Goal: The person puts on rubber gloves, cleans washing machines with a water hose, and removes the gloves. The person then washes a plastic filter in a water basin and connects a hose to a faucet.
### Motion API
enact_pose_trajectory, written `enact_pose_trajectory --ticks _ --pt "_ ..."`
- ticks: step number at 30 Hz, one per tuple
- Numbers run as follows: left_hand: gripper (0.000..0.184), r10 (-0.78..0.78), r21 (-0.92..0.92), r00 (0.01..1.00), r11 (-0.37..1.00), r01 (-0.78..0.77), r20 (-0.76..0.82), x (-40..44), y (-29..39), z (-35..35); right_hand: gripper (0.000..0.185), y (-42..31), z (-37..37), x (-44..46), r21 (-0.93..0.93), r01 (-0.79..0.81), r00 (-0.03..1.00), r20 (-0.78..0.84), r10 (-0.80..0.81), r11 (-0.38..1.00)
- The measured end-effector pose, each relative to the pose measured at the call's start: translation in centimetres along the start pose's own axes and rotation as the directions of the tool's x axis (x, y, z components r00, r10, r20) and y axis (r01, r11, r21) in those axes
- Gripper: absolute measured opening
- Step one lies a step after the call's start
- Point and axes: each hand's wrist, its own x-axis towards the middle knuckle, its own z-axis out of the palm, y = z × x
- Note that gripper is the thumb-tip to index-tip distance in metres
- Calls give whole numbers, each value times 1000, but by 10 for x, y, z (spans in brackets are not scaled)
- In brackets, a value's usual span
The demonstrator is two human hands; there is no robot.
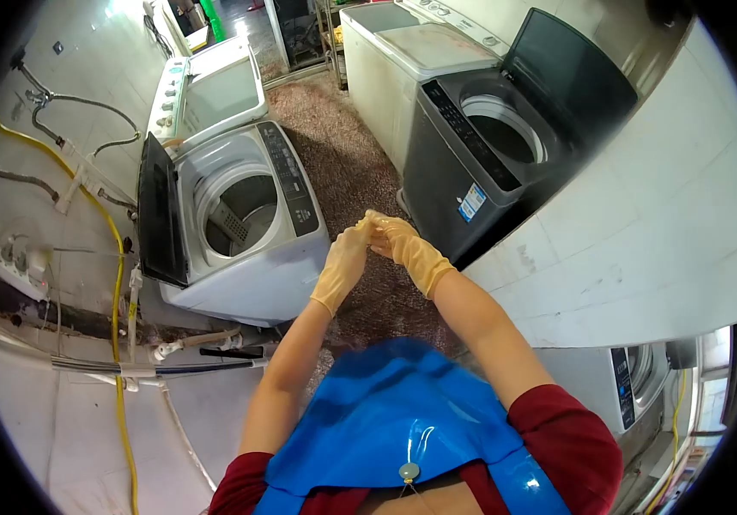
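Observation:
My left hand [348, 257] and my right hand [404, 249] both wear thin yellowish rubber gloves and meet in front of me, over the brown floor. The fingers of my left hand are bent against those of my right hand. My right hand's fingers are closed at the fingertips of the left glove. Whether anything besides glove material lies between them cannot be made out. Below the hands is a blue apron [403, 403] over dark red sleeves.
An open white washing machine [248, 283] stands at the left, a dark one [445, 163] with its lid raised at the right. Twin-tub machines [377, 77] stand behind. A yellow hose [119, 292] runs along the left wall. A tiled partition [591, 249] is at the right.

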Motion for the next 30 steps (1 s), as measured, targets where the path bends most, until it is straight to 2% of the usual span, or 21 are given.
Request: enact_pose_trajectory --ticks 2,4,6,8,9,10,11,14,15,18,20,21,22,23,24,25,26,27,28,29,30 --pt "20 -17 0 999 1000 17 29 5 4 6 25 2 -7 14 -47 28 999 30 -27 998" --pt "23 -120 -33 979 991 127 165 12 10 9 22 12 -15 54 200 30 995 -102 -10 979" --pt "25 -173 -33 958 982 185 229 14 15 8 15 6 -24 79 -24 7 978 -206 -12 1000" --pt "39 82 -384 992 922 -40 95 12 22 7 11 -2 -44 88 365 154 988 -44 -148 918" --pt "54 295 -251 955 923 -292 -24 13 26 9 12 -18 -39 74 549 172 977 -203 -69 818" --pt "54 288 -244 957 927 -286 -27 15 34 13 13 -35 -32 57 688 252 935 -355 13 681" --pt "51 335 -261 941 905 -336 -48 18 44 16 13 -43 -36 51 687 245 939 -345 10 684" --pt "47 295 -174 955 943 -284 40 3 54 8 10 -85 -44 7 506 278 885 -465 -12 817" --pt "46 177 -405 973 909 -104 148 7 43 19 9 -89 -48 2 443 281 862 -507 -21 852" --pt "43 131 -682 968 729 53 216 19 12 58 17 -76 -63 28 427 277 873 -486 -40 861" --pt "40 168 -639 985 763 -100 46 32 33 48 18 -60 -91 71 337 290 930 -320 -181 896" --pt "39 183 -614 983 775 -150 -9 38 33 48 20 -53 -94 75 5 380 925 -15 -380 925" --pt "38 87 -438 992 898 -37 95 46 25 53 23 -46 -100 79 -286 527 838 332 -433 800" --pt "37 -25 -236 985 970 65 170 57 19 59 28 -41 -93 75 -219 409 898 267 -349 886" --pt "37 -23 -236 986 970 63 167 70 15 59 32 -36 -85 69 -145 278 946 210 -245 950" --pt "34 -116 -487 967 847 215 226 79 11 59 47 -36 -85 57 -109 225 969 132 -211 968" --pt "32 -190 -683 932 638 355 307 83 6 61 47 -39 -85 42 -108 212 971 132 -198 971" --pt "29 -151 -576 987 802 159 63 86 -1 69 59 -44 -84 28 146 -43 996 87 31 988" --pt "29 -153 -571 986 804 166 71 90 -7 75 73 -45 -82 23 395 -279 960 101 260 875" --pt "29 -207 -662 972 713 230 114 96 -5 78 93 -40 -80 25 247 -283 956 -5 293 927" --pt "29 -256 -742 953 606 288 162 102 8 76 93 -32 -80 33 252 -285 955 -3 295 925"
